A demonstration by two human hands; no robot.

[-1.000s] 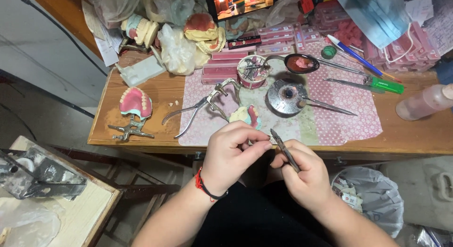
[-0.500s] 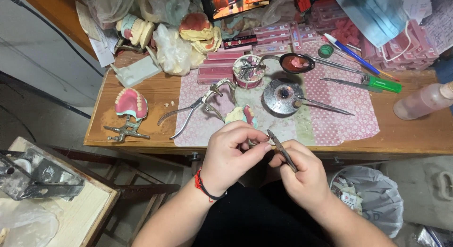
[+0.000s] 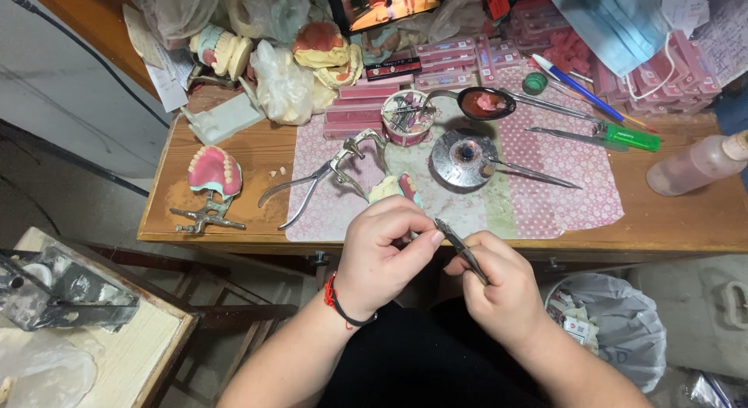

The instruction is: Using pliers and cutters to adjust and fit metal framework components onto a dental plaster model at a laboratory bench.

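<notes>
Hands meet just off the near bench (image 3: 234,221) edge, right hand (image 3: 502,287) clamped on a thin metal tool (image 3: 461,250), left hand (image 3: 382,256) pinched shut on something too tiny to identify, so I'd keep strokes short and wrists braced.

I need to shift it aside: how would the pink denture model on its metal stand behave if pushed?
The denture model probably tips readily: bulky top, thin metal stand. Likely rigid and chippable.
</notes>
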